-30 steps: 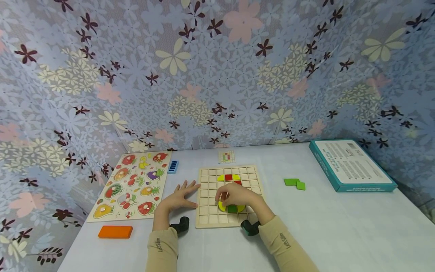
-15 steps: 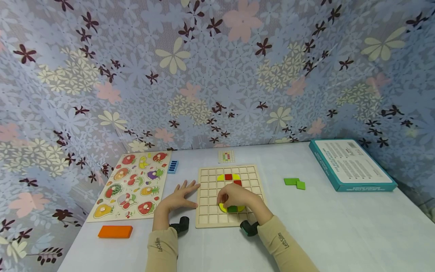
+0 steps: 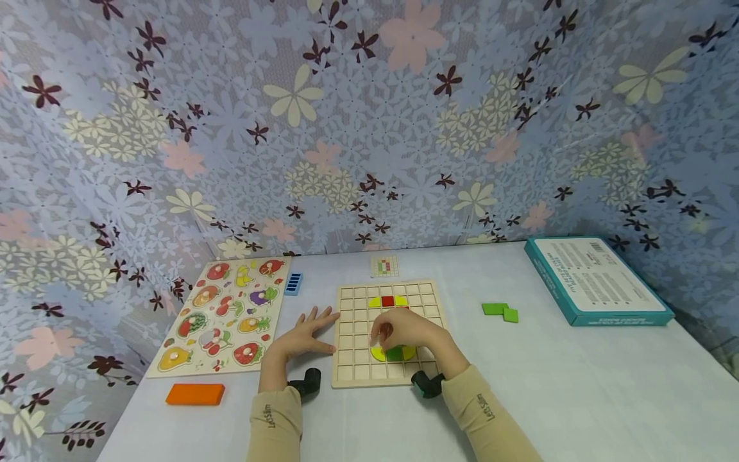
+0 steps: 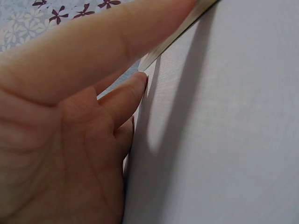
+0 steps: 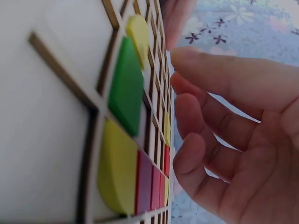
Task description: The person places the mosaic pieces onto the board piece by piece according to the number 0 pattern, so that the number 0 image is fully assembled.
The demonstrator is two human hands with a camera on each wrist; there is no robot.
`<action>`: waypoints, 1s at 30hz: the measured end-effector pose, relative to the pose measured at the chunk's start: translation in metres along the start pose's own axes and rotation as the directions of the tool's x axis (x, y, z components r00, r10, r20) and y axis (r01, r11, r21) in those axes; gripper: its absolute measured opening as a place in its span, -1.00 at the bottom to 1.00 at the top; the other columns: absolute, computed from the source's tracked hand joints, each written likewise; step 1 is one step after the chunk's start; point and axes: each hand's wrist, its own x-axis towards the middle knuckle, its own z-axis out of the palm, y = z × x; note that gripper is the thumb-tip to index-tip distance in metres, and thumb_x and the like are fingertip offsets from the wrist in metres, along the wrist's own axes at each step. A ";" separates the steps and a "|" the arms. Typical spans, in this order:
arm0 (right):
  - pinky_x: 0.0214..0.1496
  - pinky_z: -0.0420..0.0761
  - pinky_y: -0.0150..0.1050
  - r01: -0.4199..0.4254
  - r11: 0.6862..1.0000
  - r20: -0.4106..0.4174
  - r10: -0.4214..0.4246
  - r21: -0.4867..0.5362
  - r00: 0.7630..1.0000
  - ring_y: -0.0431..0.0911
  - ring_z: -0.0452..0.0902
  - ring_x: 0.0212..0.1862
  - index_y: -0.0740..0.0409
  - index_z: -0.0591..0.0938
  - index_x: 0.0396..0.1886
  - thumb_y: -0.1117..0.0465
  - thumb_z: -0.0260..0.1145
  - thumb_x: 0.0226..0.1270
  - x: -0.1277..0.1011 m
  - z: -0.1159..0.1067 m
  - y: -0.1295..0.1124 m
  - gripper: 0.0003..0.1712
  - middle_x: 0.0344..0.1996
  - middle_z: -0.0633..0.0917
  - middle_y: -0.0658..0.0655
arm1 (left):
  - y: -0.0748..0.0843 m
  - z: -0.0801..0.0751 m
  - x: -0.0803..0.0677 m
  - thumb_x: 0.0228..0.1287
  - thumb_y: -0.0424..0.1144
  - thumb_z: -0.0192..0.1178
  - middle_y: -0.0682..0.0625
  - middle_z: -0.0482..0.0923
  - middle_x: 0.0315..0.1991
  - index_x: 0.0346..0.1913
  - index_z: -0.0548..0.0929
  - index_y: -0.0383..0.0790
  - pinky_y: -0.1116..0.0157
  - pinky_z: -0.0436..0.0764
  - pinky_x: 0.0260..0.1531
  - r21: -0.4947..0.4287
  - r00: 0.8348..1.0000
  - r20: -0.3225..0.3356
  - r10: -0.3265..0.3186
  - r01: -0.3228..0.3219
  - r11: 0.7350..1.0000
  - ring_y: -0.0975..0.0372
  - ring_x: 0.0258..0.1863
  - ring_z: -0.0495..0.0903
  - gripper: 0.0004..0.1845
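Observation:
In the head view a wooden grid board (image 3: 352,366) lies on the table with red, yellow and green pieces in its cells. My left hand (image 3: 303,337) rests flat beside it, fingers spread, the tips at its left edge. My right hand (image 3: 407,328) is over the board's middle, its fingers bent and thumb close to the index finger, right above a yellow rounded piece (image 3: 378,354). The right wrist view shows no piece between those fingertips; whether one is hidden there I cannot tell. A green square piece (image 5: 126,86) and another yellow rounded piece (image 5: 117,168) sit nearer that camera.
A fruit puzzle board (image 3: 233,333) lies left, with an orange block (image 3: 195,394) before it and a small blue piece (image 3: 293,284) beside it. A pattern card (image 3: 384,266) is behind the grid. Green pieces (image 3: 495,309) and a teal box (image 3: 600,282) lie right.
My right hand has shifted slightly over the same part of the board, its thumb and index finger staying close together. The left hand has kept its place.

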 end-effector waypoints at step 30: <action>-0.25 0.55 -0.23 -0.099 0.969 -0.164 0.138 0.225 0.977 -0.07 0.48 -0.30 0.33 0.60 -0.17 0.38 0.31 0.11 -0.031 -0.045 0.047 -0.75 -0.36 0.60 0.12 | -0.001 -0.001 0.000 -0.08 -0.19 0.40 -0.14 -0.08 0.45 0.37 0.24 -0.15 -0.04 -0.40 0.37 -0.014 1.000 0.008 0.015 -0.015 1.000 -0.06 0.43 -0.38 -0.12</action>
